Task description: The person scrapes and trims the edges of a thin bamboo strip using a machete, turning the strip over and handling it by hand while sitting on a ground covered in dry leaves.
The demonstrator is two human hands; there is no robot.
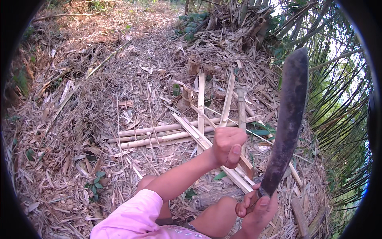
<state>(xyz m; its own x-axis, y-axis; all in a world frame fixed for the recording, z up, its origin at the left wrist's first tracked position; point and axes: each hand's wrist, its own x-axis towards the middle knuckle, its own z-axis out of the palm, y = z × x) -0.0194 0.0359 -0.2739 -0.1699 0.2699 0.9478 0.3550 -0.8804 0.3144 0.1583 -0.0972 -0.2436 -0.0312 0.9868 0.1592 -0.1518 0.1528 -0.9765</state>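
My right hand (258,207) is closed round the handle end of a machete (287,115) at the lower right. Its long, dark, broad blade stands upward, the rounded tip at the top right. My left hand (229,146) makes a closed fist near the middle, on a thin split bamboo strip (205,116) that runs into it from the upper left; the fingers hide the gripped part. Below the fist, pale split bamboo slats (195,133) lie slanting on the ground. The two hands are apart, and the blade touches neither the strip nor the left hand.
Several bamboo poles (159,135) lie crosswise beyond my left forearm. Upright-looking slats (201,91) lie farther off, near cut stumps (193,64). A thick log (217,198) lies by my bent knee (219,217). Dry leaves cover the ground; bamboo stems (338,107) crowd the right.
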